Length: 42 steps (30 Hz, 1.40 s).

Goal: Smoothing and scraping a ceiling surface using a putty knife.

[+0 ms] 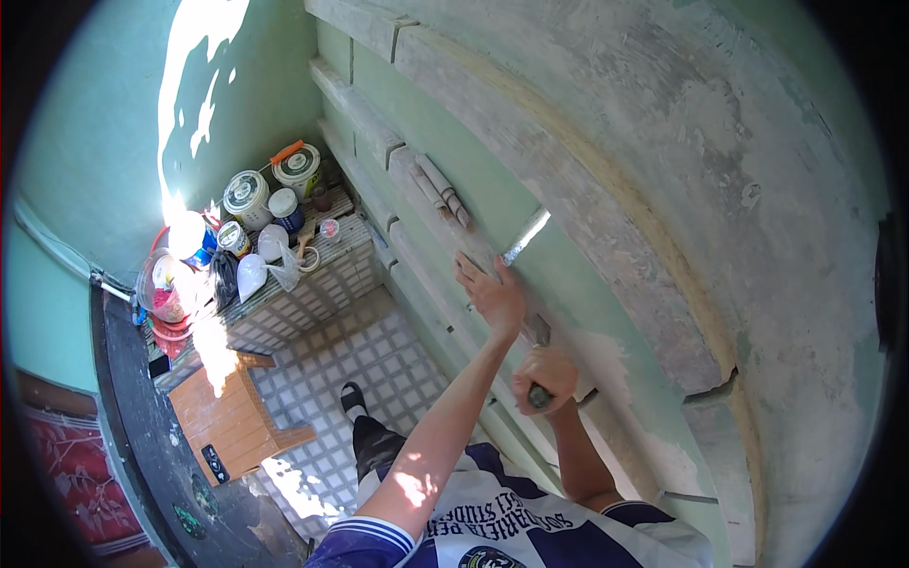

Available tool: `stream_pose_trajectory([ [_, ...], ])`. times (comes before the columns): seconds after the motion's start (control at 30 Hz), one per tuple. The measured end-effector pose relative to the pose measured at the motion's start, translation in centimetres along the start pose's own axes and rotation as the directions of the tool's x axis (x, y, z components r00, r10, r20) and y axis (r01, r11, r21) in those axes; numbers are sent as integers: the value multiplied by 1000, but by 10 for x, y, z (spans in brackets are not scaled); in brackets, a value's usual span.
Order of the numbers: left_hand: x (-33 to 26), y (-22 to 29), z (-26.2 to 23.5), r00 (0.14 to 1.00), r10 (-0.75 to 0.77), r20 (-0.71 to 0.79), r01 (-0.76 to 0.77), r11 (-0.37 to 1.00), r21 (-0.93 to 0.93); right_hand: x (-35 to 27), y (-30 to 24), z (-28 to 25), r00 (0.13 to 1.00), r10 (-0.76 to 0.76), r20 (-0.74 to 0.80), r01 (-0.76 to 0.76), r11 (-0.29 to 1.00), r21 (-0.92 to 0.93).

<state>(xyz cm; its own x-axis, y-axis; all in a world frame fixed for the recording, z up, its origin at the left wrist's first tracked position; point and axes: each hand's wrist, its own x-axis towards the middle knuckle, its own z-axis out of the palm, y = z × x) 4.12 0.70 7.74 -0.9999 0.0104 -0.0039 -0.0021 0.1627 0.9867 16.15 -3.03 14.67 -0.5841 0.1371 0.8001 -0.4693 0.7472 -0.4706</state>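
Observation:
My right hand [552,372] is wrapped round the dark handle of a scraper. Its flat grey metal blade [537,330] sticks out beyond the fist, close to a pale wall ledge [402,166]. My left hand [494,298] lies on that ledge a little farther along, fingers stretched out, with no held object showing. Farther along the same ledge rest pale, roll-shaped pieces [443,194]. Behind the ledge is a green wall [549,248] with a bright streak of sunlight near my left fingers.
At the far left, a tiled counter [312,293] bears several paint buckets [247,196], plastic bags [251,276] and a brush [305,245]. Below it, a brown stool [222,412] carries a phone [215,463]. Thick patchy ledges [606,180] curve along the right. My sandalled foot [354,399] is on checked floor tiles.

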Motion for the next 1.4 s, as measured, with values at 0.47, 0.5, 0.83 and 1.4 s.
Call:
stream_pose_trajectory([
  [0.47,3,-36,-60,929,302,213,-301,953,-36,-18,-8,11,982,-108,152,126,986,-112],
  [0.5,-5,-35,-75,877,434,206,-437,899,-34,-25,-23,6,982,-113,150,122,991,-56],
  [0.83,-62,-14,-80,471,675,568,-744,650,-155,-70,-87,-12,995,-78,-67,75,996,-45],
  [1.4,-80,-30,-96,334,694,638,-792,574,-208,-50,-87,-78,979,-133,-158,110,984,-143],
])
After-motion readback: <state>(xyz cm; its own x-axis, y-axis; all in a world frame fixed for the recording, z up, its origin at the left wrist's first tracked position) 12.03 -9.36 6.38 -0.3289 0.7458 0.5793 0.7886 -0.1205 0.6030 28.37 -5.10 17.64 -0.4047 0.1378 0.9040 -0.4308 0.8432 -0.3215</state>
